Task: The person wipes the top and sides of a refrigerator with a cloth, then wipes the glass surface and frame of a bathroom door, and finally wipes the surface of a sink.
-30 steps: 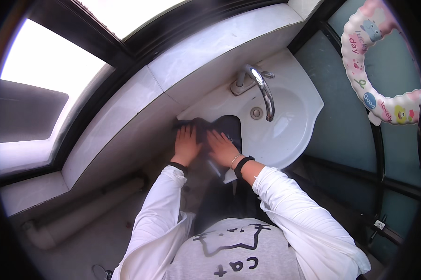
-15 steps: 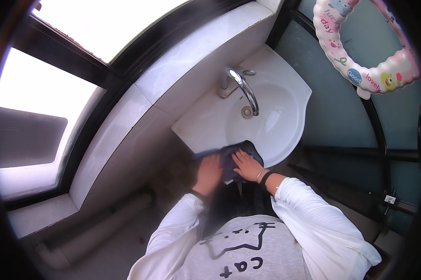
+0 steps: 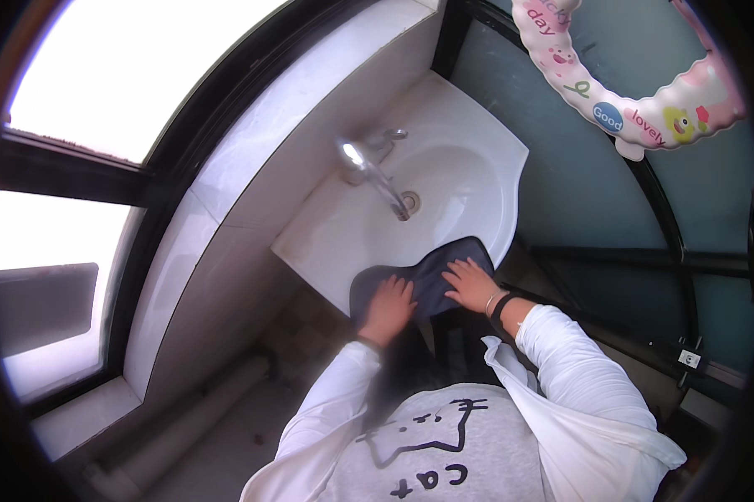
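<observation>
A dark navy piece of fabric (image 3: 428, 283) with a curved, smooth-edged outline lies spread over the near rim of the white washbasin (image 3: 495, 138). What kind of cloth item it is, I cannot tell. My left hand (image 3: 390, 306) rests flat on its left part, fingers stretched out. On the right part lies my right hand (image 3: 472, 286), palm down with the fingers apart; a dark band and a thin bracelet circle that wrist. Neither hand grips the cloth. The cloth's near edge is partly hidden by my hands.
A chrome faucet (image 3: 375, 178) arches over the basin's drain (image 3: 409, 202). Beyond the basin, at left, runs a tiled ledge (image 3: 218, 180) below a black-framed window. Frosted glass panels (image 3: 561, 192) stand at right, with a pink wavy-framed mirror (image 3: 644, 125). A pipe (image 3: 197, 410) runs along the floor at lower left.
The bunched cloth is now spread wider and flatter over the basin's rim. My hands have moved further apart. The view has shifted, so the basin sits further left.
</observation>
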A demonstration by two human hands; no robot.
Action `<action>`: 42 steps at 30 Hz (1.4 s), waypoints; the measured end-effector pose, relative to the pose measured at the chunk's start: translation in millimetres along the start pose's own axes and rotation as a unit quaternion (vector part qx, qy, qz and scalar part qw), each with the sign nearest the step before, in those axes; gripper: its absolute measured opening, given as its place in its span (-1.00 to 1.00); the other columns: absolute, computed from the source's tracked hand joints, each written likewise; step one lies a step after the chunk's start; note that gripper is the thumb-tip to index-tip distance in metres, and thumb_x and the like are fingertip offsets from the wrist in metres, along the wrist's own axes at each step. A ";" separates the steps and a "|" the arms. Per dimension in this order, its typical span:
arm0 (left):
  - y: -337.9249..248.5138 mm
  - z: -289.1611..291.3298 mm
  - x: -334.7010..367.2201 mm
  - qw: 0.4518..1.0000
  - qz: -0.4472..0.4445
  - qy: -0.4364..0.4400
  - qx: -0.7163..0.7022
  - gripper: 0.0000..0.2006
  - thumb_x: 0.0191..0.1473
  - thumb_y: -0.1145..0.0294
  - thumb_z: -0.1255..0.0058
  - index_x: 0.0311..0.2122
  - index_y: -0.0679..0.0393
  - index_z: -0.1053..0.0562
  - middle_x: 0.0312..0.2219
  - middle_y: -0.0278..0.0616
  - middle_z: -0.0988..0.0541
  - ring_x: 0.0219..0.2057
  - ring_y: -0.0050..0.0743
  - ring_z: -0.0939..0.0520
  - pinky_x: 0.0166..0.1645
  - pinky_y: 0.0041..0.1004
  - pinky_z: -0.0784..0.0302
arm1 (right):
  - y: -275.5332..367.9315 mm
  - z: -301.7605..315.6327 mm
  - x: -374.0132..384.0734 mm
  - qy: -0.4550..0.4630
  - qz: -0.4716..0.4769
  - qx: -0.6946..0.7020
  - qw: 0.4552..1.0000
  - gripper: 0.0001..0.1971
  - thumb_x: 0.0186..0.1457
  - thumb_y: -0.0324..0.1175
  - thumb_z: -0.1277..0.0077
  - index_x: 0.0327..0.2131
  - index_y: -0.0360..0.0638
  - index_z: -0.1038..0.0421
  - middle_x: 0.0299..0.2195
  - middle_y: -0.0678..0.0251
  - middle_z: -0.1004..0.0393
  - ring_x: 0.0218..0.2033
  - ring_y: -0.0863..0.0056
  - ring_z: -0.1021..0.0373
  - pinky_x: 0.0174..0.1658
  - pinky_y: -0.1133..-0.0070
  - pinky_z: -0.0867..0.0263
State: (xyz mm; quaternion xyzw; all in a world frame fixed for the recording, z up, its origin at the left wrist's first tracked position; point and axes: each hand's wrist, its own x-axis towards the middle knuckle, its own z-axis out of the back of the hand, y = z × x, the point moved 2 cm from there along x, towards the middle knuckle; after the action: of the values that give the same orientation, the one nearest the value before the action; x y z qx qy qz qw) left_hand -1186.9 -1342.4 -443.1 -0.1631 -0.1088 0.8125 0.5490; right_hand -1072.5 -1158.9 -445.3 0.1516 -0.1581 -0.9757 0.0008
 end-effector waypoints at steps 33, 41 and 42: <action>-83.1 -30.5 94.5 0.948 0.100 0.203 -0.222 -0.42 0.00 0.18 0.10 0.06 0.28 -0.09 0.13 0.02 -0.03 0.17 0.01 -0.03 0.11 0.02 -0.04 | -139.2 59.5 -19.7 -0.009 0.071 -0.015 0.997 -0.49 -0.01 -0.09 0.13 0.00 -0.11 -0.20 0.09 0.34 -0.12 0.16 0.40 0.08 0.20 0.39 0.25; -128.9 -53.4 192.0 0.931 0.153 0.084 -0.321 -0.46 0.04 0.26 0.17 0.08 0.32 -0.07 0.12 0.13 -0.01 0.14 0.17 -0.02 0.08 0.11 -0.04 | -156.4 76.9 18.9 -0.172 -0.208 -0.016 0.963 -0.56 -0.03 -0.39 0.20 0.00 -0.23 -0.18 0.11 0.26 -0.07 0.17 0.33 0.07 0.20 0.41 0.23; -131.5 -48.0 190.5 0.937 0.149 0.068 -0.308 -0.47 0.00 0.35 0.14 0.07 0.33 -0.07 0.12 0.12 -0.02 0.13 0.18 -0.05 0.08 0.07 -0.06 | -152.7 79.0 12.3 -0.182 -0.220 0.033 0.958 -0.57 -0.06 -0.47 0.23 -0.02 -0.27 -0.19 0.11 0.19 -0.06 0.16 0.27 0.06 0.18 0.40 0.16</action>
State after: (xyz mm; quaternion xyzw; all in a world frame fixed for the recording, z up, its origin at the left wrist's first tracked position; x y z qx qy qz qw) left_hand -1121.3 -1116.7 -468.4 -0.3939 -0.2908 0.7983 0.3506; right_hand -1100.5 -990.0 -424.6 0.0028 -0.1504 -0.9570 -0.2481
